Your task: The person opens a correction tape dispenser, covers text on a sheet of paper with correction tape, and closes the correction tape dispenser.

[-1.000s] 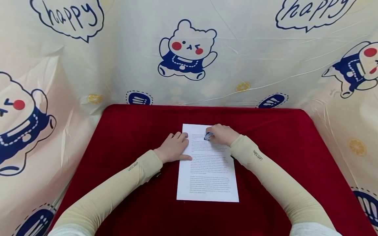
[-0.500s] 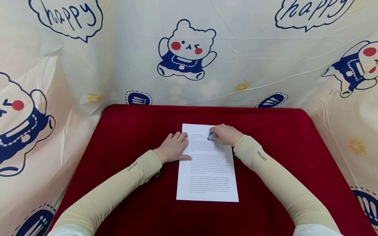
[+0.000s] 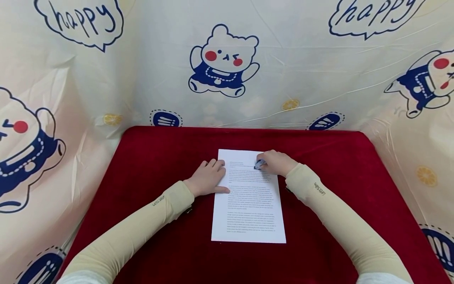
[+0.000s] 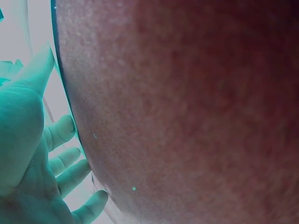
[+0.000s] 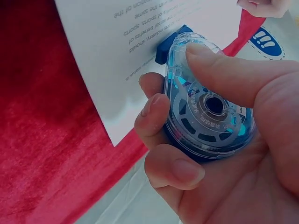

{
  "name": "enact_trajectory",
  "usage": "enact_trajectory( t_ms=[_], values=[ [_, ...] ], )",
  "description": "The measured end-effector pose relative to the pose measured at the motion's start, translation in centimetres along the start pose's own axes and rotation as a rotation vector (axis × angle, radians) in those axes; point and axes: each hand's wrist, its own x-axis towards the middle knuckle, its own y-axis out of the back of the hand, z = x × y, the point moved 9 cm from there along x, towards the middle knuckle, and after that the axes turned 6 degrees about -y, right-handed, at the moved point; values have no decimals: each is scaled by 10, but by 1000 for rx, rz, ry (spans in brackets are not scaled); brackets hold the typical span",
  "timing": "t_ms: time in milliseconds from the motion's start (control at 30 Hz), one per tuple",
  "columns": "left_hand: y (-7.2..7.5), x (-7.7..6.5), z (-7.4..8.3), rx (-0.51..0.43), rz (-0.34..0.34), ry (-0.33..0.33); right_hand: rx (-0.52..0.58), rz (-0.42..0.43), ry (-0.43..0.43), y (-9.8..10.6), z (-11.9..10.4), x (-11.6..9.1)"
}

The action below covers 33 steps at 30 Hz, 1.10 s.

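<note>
Tape dispenser point(image 5: 208, 119) sits in the right hand point(image 3: 278, 162), thumb across its clear side, fingers curled round it: narrow, firm-looking grip. Over the last second that grip has slid right across the top lines of the printed sheet point(image 3: 252, 205); probably a stroke along the print, under way. Blue tip point(image 5: 167, 46) is just past the thumb's end, near the print; contact can't be told. Most of the sheet spreads below and left of the grip. Left hand point(image 3: 207, 177), fingers loosely spread, rests on the sheet's left edge, hardly shifted, likely steadying it.
</note>
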Motion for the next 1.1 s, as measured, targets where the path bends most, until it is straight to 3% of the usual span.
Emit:
enact_trajectory(
  t_ms=[1100],
  values=[
    [2, -1, 0, -2, -1, -2, -11, -8, -34, 4, 31, -11]
  ],
)
